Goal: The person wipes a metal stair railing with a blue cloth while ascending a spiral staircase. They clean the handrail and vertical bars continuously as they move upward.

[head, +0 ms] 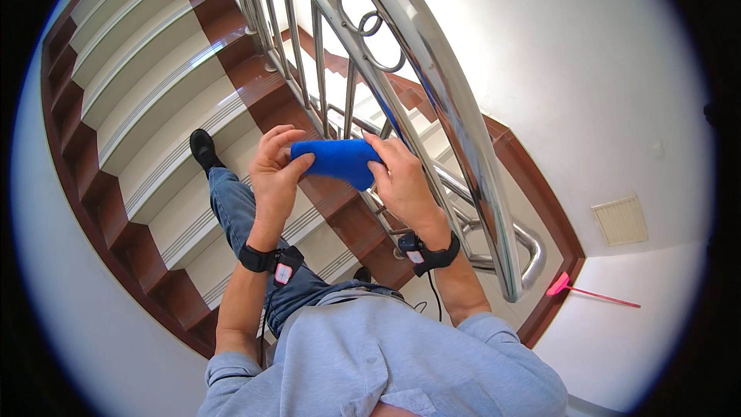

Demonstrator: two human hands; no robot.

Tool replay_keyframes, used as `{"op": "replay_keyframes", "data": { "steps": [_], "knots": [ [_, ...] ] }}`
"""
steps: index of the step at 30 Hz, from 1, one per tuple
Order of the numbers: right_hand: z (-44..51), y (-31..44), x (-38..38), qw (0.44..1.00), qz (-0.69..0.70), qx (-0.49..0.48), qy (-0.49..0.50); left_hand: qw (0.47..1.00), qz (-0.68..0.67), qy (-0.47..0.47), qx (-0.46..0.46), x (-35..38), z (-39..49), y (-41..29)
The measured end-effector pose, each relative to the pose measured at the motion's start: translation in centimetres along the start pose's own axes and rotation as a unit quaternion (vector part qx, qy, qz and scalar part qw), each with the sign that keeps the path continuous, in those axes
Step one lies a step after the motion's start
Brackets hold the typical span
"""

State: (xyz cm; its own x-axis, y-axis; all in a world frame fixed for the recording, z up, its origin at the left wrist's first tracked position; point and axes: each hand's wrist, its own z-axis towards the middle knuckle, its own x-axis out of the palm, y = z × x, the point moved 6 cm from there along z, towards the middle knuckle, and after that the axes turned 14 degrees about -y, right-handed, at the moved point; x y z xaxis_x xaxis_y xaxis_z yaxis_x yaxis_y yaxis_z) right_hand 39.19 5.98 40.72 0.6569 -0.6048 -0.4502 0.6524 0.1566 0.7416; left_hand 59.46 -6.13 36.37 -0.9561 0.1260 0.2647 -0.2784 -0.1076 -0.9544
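Note:
A folded blue cloth (338, 161) is stretched between my two hands, in front of the steel stair railing. My left hand (277, 165) pinches its left end, with the thumb on the near face and the fingers behind. At the right end my right hand (398, 174) grips the cloth between thumb and fingers. The cloth's lower edge droops towards the right. Black straps with small devices are worn on both wrists. Just beyond my right hand runs the thick polished handrail (448, 87).
Pale steps with red-brown borders (173, 87) rise on the left; one black shoe (202, 147) rests on a step. Metal balusters and rings (370, 23) fill the railing. By the right wall are a pink long-handled tool (602, 296) and a vent cover (619, 220).

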Motion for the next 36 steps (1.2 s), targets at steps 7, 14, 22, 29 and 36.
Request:
{"op": "replay_keyframes", "data": {
  "steps": [7, 14, 22, 29, 36],
  "knots": [
    [1.1, 0.0, 0.4, 0.987, -0.145, -0.063, 0.014, 0.940, 0.293, 0.113, 0.135, 1.7, -1.9, -1.2],
    [3.5, 0.6, -0.1, 0.999, -0.036, 0.029, 0.023, 0.904, 0.342, 0.244, 0.087, 3.2, 0.2, -0.9],
    [5.9, 1.6, 0.3, 0.995, 0.026, -0.021, -0.097, 0.980, 0.161, -0.075, 0.093, 0.4, 13.0, -7.1],
    [6.3, 1.9, 1.8, 0.990, -0.028, -0.086, -0.104, 0.806, 0.284, -0.104, 0.509, 8.5, 22.4, -14.5],
    [7.7, 0.7, 2.6, 0.990, -0.020, -0.072, -0.116, 0.816, 0.396, 0.237, 0.349, 11.5, 22.2, -9.8]
  ]
}}
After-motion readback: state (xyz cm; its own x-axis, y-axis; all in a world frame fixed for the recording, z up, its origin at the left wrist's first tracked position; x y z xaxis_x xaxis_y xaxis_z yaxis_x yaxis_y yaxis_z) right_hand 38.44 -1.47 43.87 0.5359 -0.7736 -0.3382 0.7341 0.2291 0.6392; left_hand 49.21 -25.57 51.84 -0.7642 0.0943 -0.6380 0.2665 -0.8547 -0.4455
